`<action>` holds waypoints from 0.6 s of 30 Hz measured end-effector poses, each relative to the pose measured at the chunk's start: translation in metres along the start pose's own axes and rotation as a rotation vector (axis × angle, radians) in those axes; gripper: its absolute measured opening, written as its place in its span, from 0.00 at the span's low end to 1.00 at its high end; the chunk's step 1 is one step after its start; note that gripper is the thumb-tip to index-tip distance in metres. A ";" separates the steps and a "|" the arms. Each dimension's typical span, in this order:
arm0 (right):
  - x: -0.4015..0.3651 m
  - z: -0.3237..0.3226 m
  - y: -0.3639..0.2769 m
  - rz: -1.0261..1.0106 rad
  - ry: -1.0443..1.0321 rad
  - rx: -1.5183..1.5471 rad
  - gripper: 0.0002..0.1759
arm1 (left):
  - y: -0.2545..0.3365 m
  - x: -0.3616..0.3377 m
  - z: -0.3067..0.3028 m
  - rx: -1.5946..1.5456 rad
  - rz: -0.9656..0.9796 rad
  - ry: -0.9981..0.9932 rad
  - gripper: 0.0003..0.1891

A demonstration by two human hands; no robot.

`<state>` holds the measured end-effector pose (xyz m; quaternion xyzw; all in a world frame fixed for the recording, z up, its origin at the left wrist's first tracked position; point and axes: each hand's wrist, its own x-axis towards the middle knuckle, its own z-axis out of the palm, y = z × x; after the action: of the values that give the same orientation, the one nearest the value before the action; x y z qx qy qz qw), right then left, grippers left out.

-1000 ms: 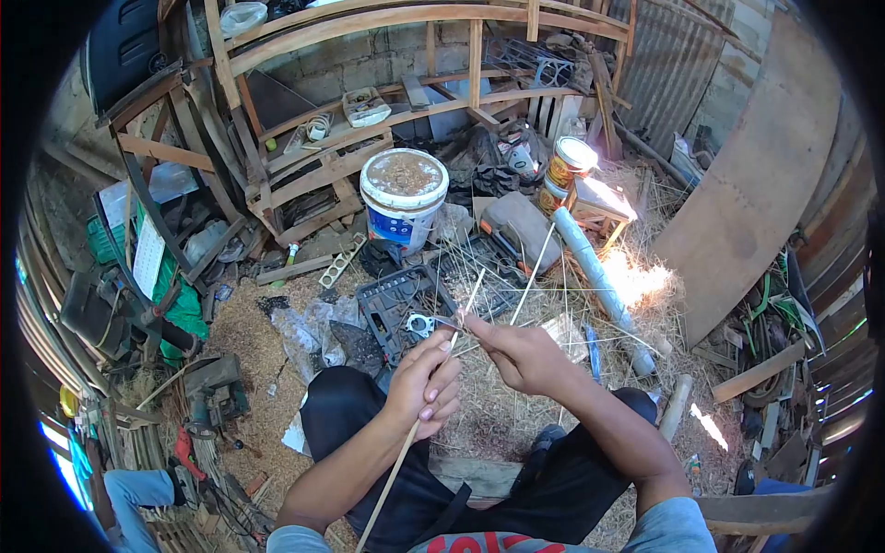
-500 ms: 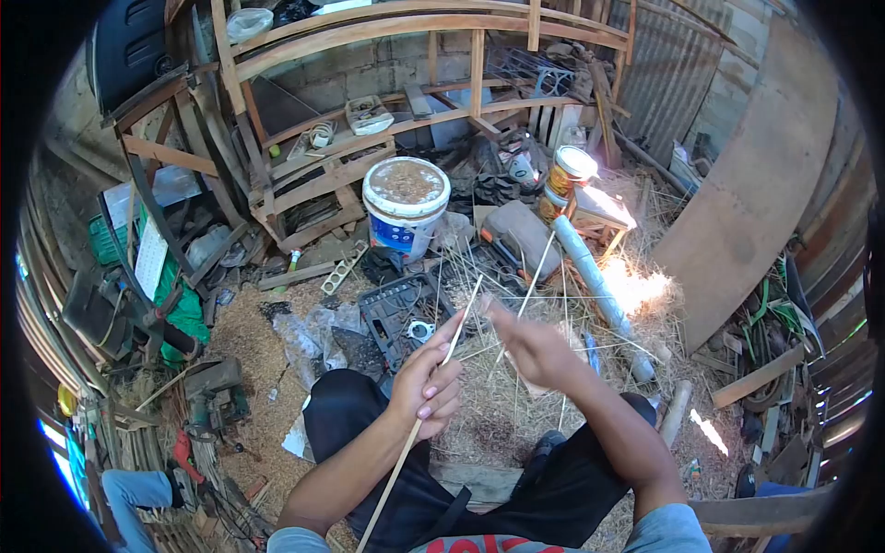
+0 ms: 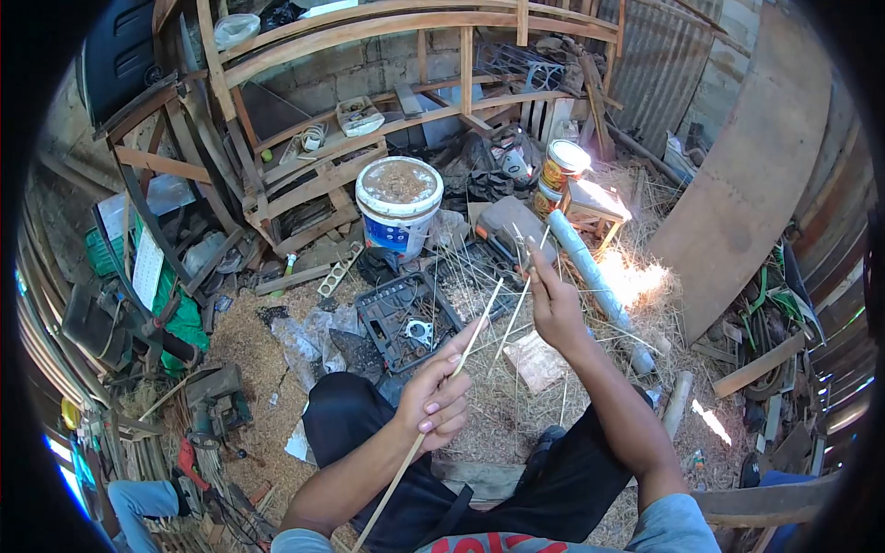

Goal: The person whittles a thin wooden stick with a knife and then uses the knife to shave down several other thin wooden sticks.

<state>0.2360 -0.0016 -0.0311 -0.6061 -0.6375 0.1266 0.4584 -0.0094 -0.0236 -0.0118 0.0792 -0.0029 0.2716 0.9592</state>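
Observation:
My left hand (image 3: 435, 398) is closed around a long, thin pale wooden strip (image 3: 396, 475). The strip slants from my lap up past the fingers, its tip pointing forward. My right hand (image 3: 556, 300) is raised apart from that tip, fingers curled and thumb side up. What it grips, if anything, I cannot make out against the thin sticks behind it. Another pale stick (image 3: 505, 341) stands slanted just left of the right hand. Below that hand, a flat wooden block (image 3: 539, 361) lies on the shavings.
Ahead are an open tool case (image 3: 398, 324), a white bucket (image 3: 401, 205), a grey-blue pipe (image 3: 599, 281) and stacked tins (image 3: 564, 166). A wooden frame (image 3: 369, 39) spans the back. To the left sits a power tool (image 3: 214, 401); a broad board (image 3: 756, 184) leans at right.
My right hand has moved up and forward, away from the strip's tip, uncovering the wooden block. My left hand keeps its hold on the strip. The view has shifted slightly.

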 end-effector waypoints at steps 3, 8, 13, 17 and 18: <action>0.002 0.002 -0.005 -0.359 0.035 -0.005 0.28 | 0.004 0.002 -0.003 -0.059 0.057 -0.051 0.30; -0.041 0.023 -0.045 -0.442 -0.371 0.063 0.34 | 0.009 0.003 -0.010 -0.137 0.047 -0.035 0.28; -0.034 0.030 -0.026 -0.492 -0.144 -0.083 0.36 | 0.004 0.000 -0.016 -0.304 0.028 -0.110 0.29; 0.002 0.012 0.012 -0.094 0.073 0.025 0.29 | -0.001 -0.001 -0.009 -0.222 -0.042 -0.131 0.28; 0.003 0.008 0.012 -0.105 0.073 0.024 0.29 | -0.001 -0.001 -0.008 -0.196 -0.035 -0.106 0.28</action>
<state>0.2388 0.0071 -0.0430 -0.5703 -0.6498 0.0878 0.4947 -0.0095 -0.0238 -0.0200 -0.0005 -0.0789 0.2486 0.9654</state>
